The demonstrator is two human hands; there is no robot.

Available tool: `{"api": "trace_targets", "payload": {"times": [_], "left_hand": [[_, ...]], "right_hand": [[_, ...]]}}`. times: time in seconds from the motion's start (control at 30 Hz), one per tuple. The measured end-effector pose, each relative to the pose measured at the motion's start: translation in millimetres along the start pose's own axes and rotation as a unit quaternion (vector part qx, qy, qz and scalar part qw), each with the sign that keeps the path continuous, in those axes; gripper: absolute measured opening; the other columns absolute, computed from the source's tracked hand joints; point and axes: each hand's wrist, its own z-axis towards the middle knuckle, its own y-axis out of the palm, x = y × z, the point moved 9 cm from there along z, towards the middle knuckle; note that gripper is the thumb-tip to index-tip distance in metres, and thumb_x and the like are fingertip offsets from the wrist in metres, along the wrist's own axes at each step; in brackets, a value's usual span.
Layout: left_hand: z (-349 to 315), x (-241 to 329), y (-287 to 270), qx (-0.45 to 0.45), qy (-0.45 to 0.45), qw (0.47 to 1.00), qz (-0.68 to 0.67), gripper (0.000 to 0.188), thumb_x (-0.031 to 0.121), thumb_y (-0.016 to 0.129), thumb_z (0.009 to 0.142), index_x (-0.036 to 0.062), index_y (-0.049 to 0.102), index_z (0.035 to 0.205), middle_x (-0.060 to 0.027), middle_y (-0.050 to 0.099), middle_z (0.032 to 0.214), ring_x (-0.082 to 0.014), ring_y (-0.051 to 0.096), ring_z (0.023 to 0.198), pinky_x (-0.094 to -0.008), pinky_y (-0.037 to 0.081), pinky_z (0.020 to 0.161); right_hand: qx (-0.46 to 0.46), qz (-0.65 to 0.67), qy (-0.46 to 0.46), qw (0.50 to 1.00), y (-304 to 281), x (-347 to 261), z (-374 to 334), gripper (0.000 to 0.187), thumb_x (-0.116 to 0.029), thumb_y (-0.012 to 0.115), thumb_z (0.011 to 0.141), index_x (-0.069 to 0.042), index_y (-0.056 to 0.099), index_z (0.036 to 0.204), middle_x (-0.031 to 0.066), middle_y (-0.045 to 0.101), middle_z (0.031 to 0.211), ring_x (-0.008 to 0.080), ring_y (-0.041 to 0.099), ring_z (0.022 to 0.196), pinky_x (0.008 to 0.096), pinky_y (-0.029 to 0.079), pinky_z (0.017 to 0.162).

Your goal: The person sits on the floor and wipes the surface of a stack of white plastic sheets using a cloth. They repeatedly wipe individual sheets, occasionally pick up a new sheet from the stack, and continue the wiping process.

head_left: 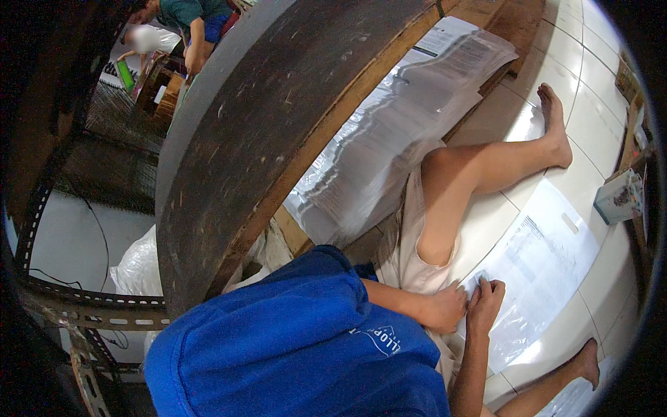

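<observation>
While both hands (445,310) grip a clear bag (538,271), probably by its near edge, white tiles (596,104) beyond, plastic stack (396,132) leftward.

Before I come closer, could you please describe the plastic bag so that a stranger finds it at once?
Begin at the white floor. Between the two bare legs, the plastic bag lies spread out, one end by the left hand and right hand. Unlike the stack beside the dark board, it shows an oblong handle slot.
</observation>
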Motion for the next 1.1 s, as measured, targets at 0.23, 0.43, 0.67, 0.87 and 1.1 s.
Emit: {"api": "trace_targets", "payload": {"times": [0.23,0.43,0.67,0.87,1.1], "left_hand": [[12.5,-4.7,35.5,-0.024,0.006,0.998,0.049,0.056,0.034,0.058,0.078,-0.0125,0.057,0.110,-0.0278,0.037,0.136,-0.0368,0.027,0.131,-0.0528,0.022,0.105],[8.9,-9.8,40.3,-0.081,0.005,0.997,-0.014,0.051,0.029,0.058,0.078,-0.0129,0.059,0.107,-0.0287,0.023,0.143,-0.0362,0.017,0.136,-0.0524,0.017,0.108],[6.8,-7.9,35.7,-0.091,0.041,0.995,-0.018,0.041,0.028,0.054,0.080,-0.0070,0.067,0.096,-0.0300,0.021,0.144,-0.0366,0.015,0.137,-0.0551,0.012,0.108],[7.0,-2.6,39.7,-0.107,0.049,0.993,-0.012,0.041,0.030,0.054,0.080,-0.0060,0.068,0.095,-0.0311,0.019,0.144,-0.0388,0.016,0.136,-0.0565,0.010,0.108],[5.6,-5.6,17.1,-0.098,0.067,0.993,-0.011,0.043,0.033,0.055,0.081,-0.0041,0.066,0.100,-0.0308,0.032,0.137,-0.0384,0.029,0.131,-0.0548,0.022,0.105]], "right_hand": [[-0.044,-0.012,0.033,0.998,33.8,49.9,45.0,0.010,-0.002,0.052,0.080,0.004,0.057,0.087,0.0209,0.049,0.093,0.0344,0.048,0.087,0.0423,0.041,0.076],[0.056,-0.110,-0.078,0.989,-9.5,41.5,126.3,0.011,0.000,0.053,0.078,0.004,0.060,0.086,0.0201,0.050,0.087,0.0350,0.050,0.083,0.0408,0.042,0.074],[0.073,-0.063,-0.042,0.994,-32.3,59.6,105.0,0.009,0.001,0.055,0.078,0.003,0.060,0.085,0.0188,0.049,0.085,0.0347,0.049,0.078,0.0405,0.042,0.071],[0.001,-0.071,-0.023,0.997,17.3,41.7,88.4,0.008,0.000,0.060,0.075,0.003,0.058,0.082,0.0183,0.045,0.079,0.0338,0.048,0.075,0.0412,0.041,0.067],[0.080,-0.078,0.009,0.994,-27.2,72.3,161.0,0.011,-0.005,0.058,0.078,0.001,0.062,0.087,0.0179,0.049,0.084,0.0331,0.051,0.078,0.0406,0.043,0.071]]}}
